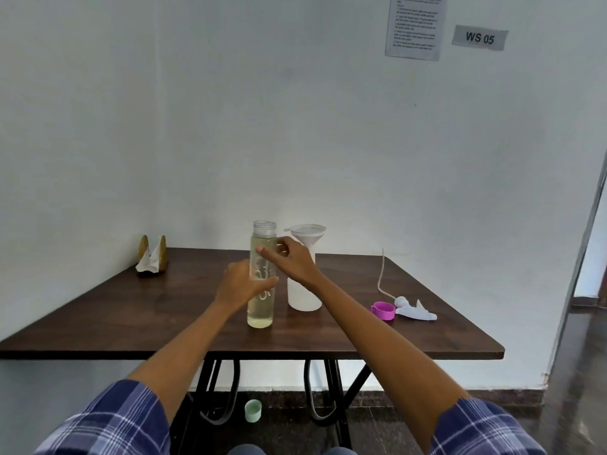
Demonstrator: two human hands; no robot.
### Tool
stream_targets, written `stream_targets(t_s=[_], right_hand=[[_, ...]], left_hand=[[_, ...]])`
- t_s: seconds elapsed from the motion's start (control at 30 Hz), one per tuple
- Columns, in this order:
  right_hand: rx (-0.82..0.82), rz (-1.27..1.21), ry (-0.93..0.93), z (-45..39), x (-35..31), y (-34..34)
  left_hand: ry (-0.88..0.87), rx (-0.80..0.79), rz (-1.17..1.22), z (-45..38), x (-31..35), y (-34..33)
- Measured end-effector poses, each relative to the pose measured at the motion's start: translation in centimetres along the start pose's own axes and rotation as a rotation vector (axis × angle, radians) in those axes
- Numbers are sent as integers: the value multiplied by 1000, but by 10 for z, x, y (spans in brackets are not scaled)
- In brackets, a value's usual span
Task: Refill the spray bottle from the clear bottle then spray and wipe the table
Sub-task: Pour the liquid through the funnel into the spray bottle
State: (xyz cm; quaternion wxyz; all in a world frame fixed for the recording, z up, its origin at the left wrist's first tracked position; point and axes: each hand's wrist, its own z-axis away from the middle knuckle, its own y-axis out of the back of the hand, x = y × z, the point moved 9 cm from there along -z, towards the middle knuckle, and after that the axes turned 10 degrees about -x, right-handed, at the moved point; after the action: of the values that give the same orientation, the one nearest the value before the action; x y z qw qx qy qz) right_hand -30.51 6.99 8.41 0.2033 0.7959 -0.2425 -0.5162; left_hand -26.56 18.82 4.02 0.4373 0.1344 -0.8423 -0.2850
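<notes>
A plain white wall point(230, 126) fills the view, meeting a side wall at the left corner. Up high on the right hang a printed paper sheet point(415, 26) and a label point(479, 37) reading "WS 05". Below, the dark wood bench point(131, 316) stands on black metal legs point(335, 405) over a dark speckled floor point(574, 372). Soft, even light throughout.

A dark brown table point(131, 310), pink cap point(383, 310), white funnel point(305, 232), blue plaid sleeves point(111, 421).
</notes>
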Motion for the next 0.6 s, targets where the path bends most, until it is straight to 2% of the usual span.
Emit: stream_targets(t_s=[0.07,0.13,0.2,0.27,0.37,0.43,0.5,0.6], right_hand=[[-24,-160,-22,2,1,-7],[68,-267,-61,5,9,1],[193,-225,-105,9,18,19],[233,-192,-113,12,19,38],[252,-232,-158,18,33,66],[261,-195,-174,19,42,85],[273,-118,-184,18,48,102],[270,9,-204,13,55,125]], left_hand=[[-45,-15,34,1,21,-6],[-62,-22,70,-1,37,-13],[-56,-64,100,-5,50,-25],[-71,-164,91,-12,64,-38],[-121,-403,-32,-21,82,-55],[-89,-526,7,-28,78,-55],[-10,-525,119,-36,66,-41],[135,-414,430,-49,38,-20]])
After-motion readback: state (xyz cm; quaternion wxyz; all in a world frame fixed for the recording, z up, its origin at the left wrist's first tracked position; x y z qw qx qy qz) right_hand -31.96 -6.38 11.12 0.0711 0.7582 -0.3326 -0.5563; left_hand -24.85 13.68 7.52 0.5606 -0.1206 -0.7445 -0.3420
